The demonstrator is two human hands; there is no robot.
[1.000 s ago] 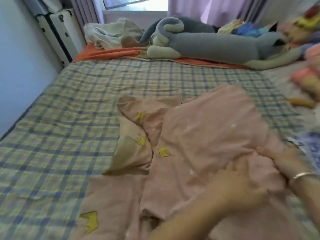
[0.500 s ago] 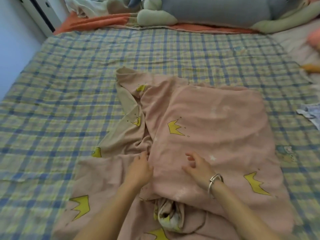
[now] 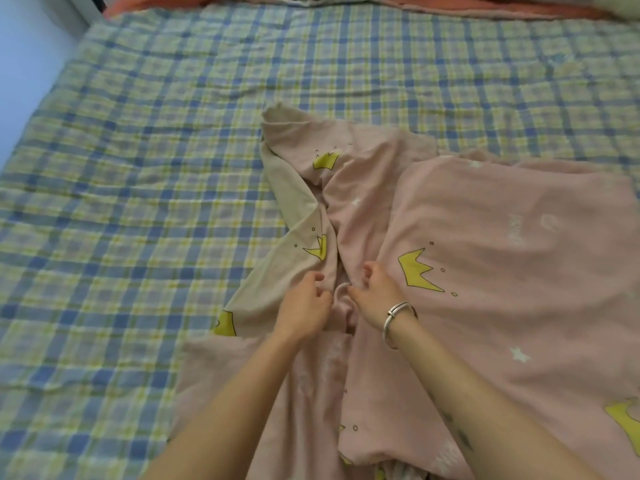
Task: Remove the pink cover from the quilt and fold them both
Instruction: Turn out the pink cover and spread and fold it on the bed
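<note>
Your pink cover [image 3: 502, 237] lies spread and rumpled on the plaid bed sheet [image 3: 138, 168], covering the near right part of the bed; its far left corner is turned over, showing a tan underside with yellow crowns. Both of your hands meet at a bunched ridge near the cover's middle, just left of a large yellow crown [image 3: 417, 273]. Your left hand [image 3: 304, 303] has its fingers curled into the tan flap, gripping the cloth; your right hand [image 3: 375, 294], with a silver bracelet [image 3: 398, 317] at the wrist, pinches the pink ridge between thumb and curled fingers; the two hands sit close together, not quite touching. A scrap of pale cloth [image 3: 396, 474] peeks from under the cover at the bottom edge; an orange fabric [image 3: 485, 8] runs along the far end of the bed.
</note>
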